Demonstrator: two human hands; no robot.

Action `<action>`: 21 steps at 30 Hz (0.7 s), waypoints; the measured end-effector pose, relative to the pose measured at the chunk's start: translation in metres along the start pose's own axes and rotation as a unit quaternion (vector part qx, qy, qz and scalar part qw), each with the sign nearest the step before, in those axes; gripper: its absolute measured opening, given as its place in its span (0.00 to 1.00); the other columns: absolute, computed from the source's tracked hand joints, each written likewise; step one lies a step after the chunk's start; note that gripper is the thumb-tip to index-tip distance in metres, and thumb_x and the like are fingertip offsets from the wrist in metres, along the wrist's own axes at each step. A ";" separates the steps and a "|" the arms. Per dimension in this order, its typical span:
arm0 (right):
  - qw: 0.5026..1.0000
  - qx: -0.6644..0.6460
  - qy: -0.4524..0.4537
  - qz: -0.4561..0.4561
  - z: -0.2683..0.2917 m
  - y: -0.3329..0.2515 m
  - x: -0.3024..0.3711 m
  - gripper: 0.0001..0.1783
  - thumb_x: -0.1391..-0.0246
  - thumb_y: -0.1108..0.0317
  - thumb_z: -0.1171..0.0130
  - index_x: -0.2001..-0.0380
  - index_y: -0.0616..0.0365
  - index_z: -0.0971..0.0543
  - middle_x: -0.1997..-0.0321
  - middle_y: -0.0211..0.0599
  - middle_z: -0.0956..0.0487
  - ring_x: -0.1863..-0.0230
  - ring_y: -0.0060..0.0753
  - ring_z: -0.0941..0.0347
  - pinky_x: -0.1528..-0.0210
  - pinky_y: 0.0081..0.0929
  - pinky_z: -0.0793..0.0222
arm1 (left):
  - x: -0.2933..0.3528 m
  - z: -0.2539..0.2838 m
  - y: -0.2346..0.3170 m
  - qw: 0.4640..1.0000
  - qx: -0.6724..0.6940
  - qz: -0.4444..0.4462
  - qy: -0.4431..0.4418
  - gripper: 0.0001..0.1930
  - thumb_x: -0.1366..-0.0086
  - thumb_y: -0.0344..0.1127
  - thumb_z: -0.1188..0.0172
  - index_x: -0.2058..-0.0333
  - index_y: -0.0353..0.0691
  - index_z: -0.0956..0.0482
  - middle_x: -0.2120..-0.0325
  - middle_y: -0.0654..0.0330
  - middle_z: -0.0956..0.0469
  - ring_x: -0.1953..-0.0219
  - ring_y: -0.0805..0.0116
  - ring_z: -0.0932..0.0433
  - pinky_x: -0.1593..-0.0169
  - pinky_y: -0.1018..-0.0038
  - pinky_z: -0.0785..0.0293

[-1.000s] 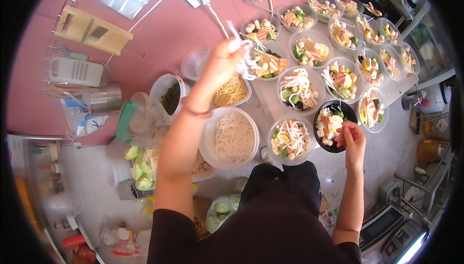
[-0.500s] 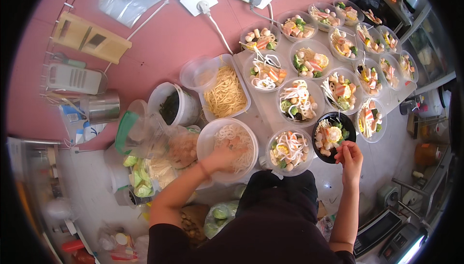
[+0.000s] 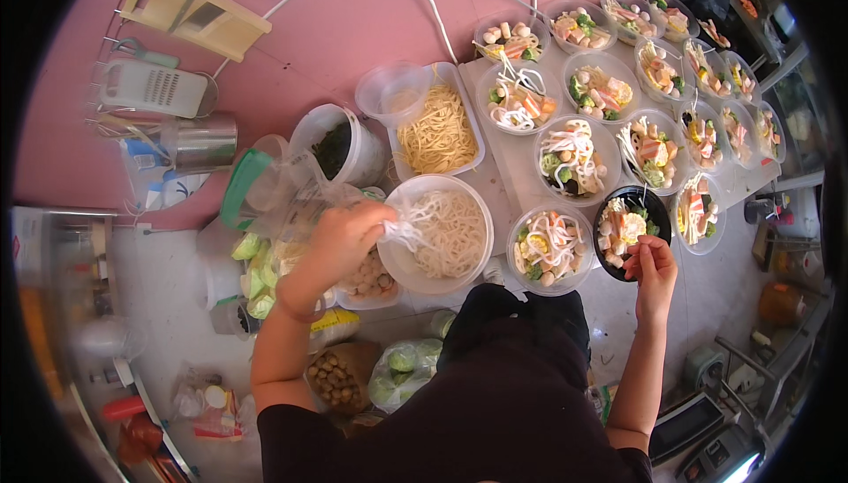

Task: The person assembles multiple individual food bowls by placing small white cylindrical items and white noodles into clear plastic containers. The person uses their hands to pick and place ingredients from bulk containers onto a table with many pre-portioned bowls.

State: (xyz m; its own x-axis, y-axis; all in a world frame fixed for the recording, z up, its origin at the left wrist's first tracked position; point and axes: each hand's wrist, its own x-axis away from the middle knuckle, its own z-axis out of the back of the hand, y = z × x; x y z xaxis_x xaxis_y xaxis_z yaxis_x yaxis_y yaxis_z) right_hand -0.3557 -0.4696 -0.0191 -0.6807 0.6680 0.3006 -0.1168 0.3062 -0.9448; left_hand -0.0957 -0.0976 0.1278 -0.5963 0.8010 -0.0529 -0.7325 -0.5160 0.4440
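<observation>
White noodles [image 3: 408, 228], a loose clump of pale strands, hang from the pinched fingertips of the left hand [image 3: 340, 240] just over the left rim of the large clear noodle bowl [image 3: 442, 232], which stands at the near edge of the worktop [image 3: 508, 160] and holds the rest of the same noodles. The left hand is closed around the clump, thumb against fingers, with several strands trailing back into the bowl. The right hand [image 3: 652, 264] is curled on the near rim of the black bowl [image 3: 629, 227], fingers pressed to its edge as if steadying it; this bowl already carries vegetables and sliced toppings. Between the two stands a filled clear bowl [image 3: 548, 247] topped with noodles and greens, and beyond it rows of similar filled bowls [image 3: 601, 90] run toward the far right. A rectangular tub of yellow noodles [image 3: 437, 134] and a round tub of dark greens [image 3: 340, 147] lie behind the noodle bowl, against the pink wall [image 3: 291, 50]. Judged from this arrangement, a good portion calls for lifting the clump high enough that the trailing strands break free of the bowl, keeping the pinch firm so nothing drops on the worktop, and holding the receiving bowl steady.
</observation>
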 end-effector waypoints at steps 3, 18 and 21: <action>1.000 0.003 0.000 0.001 -0.001 -0.001 0.000 0.07 0.35 0.72 0.50 0.58 0.61 0.25 0.68 0.35 0.21 0.74 0.19 0.27 0.75 0.16 0.33 | 0.003 0.030 0.021 0.999 0.028 0.018 0.041 0.11 0.45 0.19 0.43 0.63 0.37 0.20 0.68 0.56 0.18 0.73 0.62 0.19 0.68 0.75 0.24; 1.000 -0.004 0.000 0.017 0.003 -0.001 0.001 0.07 0.34 0.72 0.51 0.58 0.60 0.25 0.68 0.34 0.21 0.74 0.18 0.28 0.75 0.15 0.33 | 0.018 0.121 0.075 0.958 0.176 0.135 0.181 0.12 0.45 0.14 0.45 0.65 0.35 0.21 0.70 0.60 0.21 0.73 0.75 0.24 0.70 0.82 0.31; 1.000 -0.004 0.000 0.019 0.003 -0.002 0.000 0.07 0.34 0.72 0.51 0.57 0.61 0.25 0.68 0.35 0.21 0.75 0.18 0.28 0.75 0.15 0.33 | 0.007 0.123 0.089 0.947 0.213 0.101 0.219 0.12 0.45 0.13 0.46 0.66 0.35 0.22 0.71 0.60 0.22 0.74 0.76 0.26 0.72 0.84 0.33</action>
State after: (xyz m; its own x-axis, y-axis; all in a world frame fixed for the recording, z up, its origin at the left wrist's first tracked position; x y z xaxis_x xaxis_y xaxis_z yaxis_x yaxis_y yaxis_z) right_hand -0.3578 -0.4718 -0.0177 -0.6847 0.6788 0.2652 -0.0853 0.2867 -0.9542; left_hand -0.1247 -0.1006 0.2772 -0.8577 0.4482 -0.2519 -0.4448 -0.4012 0.8007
